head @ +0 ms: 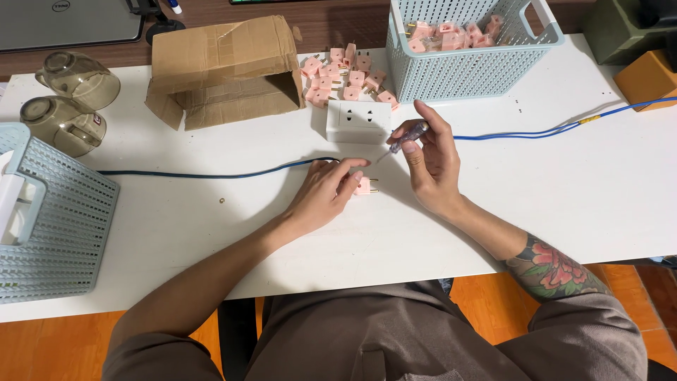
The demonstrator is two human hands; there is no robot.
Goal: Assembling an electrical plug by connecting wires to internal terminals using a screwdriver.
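My left hand (326,192) rests on the white table and pinches a small pink plug (364,185) whose metal pins point right. My right hand (429,161) holds a small purple-handled screwdriver (407,137), tip angled down-left toward the plug. Just beyond both hands lies a white socket block (359,121). A blue cable (211,174) runs from the left up to my left hand, and another blue cable (536,132) leaves to the right behind my right hand.
A pile of pink plugs (343,73) lies behind the socket block. A pale blue basket (465,67) with more plugs stands back right, another basket (49,219) at left. A torn cardboard box (222,70) and two glass cups (70,102) sit back left.
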